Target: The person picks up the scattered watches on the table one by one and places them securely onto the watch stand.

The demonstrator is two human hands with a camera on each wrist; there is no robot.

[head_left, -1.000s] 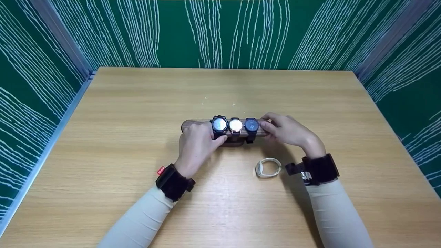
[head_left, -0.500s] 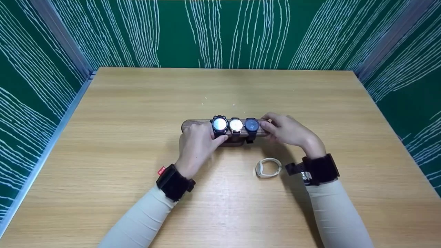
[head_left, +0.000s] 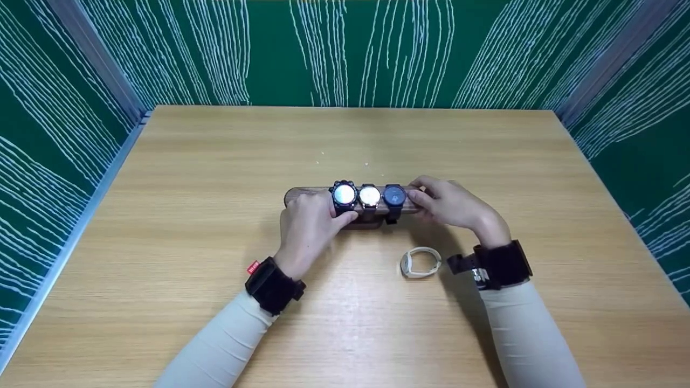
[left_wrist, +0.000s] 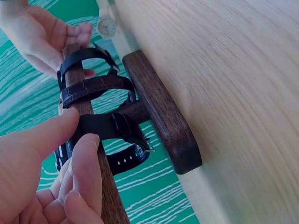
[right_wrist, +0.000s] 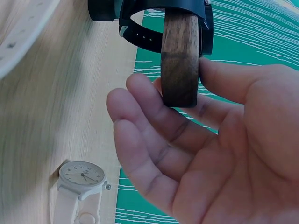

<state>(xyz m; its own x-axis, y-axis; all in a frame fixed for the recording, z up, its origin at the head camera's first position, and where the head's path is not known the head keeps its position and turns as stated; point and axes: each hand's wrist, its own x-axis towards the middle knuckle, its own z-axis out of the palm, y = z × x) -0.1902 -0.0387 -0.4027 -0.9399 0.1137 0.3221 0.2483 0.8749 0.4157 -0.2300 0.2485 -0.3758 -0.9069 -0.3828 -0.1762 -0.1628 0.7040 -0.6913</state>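
A dark wooden watch stand (head_left: 302, 191) carries three wristwatches on its horizontal bar. My left hand (head_left: 308, 226) is at the bar's left part, pinching the leftmost black wristwatch (head_left: 344, 195); in the left wrist view its thumb and a fingertip meet the black strap (left_wrist: 100, 127). Beside it sit a pale-faced wristwatch (head_left: 370, 196) with a brown strap and a dark-faced wristwatch (head_left: 394, 196). My right hand (head_left: 450, 203) holds the bar's right end (right_wrist: 180, 65) between thumb and fingers. On the table, below the bar's right half, lies a white wristwatch (head_left: 406, 265), its strap forming a loop.
The stand's base (left_wrist: 161, 112) rests on the light wooden table (head_left: 215, 161). Small white specks (head_left: 366, 164) lie behind the stand. Green walls (head_left: 350, 54) with white lines enclose the table at the back and sides.
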